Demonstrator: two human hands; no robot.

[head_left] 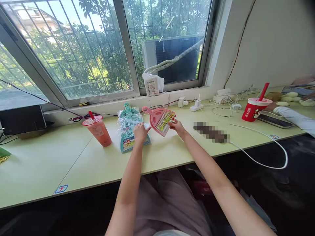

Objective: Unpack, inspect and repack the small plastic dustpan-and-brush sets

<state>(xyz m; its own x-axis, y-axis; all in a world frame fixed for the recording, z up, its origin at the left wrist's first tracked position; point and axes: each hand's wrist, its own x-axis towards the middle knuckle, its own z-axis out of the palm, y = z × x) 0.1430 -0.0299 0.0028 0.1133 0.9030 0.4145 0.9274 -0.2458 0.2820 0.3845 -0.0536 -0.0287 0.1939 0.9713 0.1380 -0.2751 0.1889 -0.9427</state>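
Note:
A pink mini dustpan and brush set (159,120) with a yellow label is held up above the table, tilted, its handle toward the upper left. My right hand (177,127) grips it by its lower right edge. Left of it, several teal dustpan and brush sets (128,141) in crinkled clear wrapping lie in an overlapping pile. My left hand (140,131) rests on this pile, thumb spread toward the pink set and fingers over the wrapping. The hand hides part of the teal sets.
A red drink cup with straw (99,131) stands left of the pile. At the right are a blurred-out dark object (211,132) with a white cable, a red cup (256,108), a phone (275,120) and another person's sleeve (297,116). Chargers (197,105) line the window wall.

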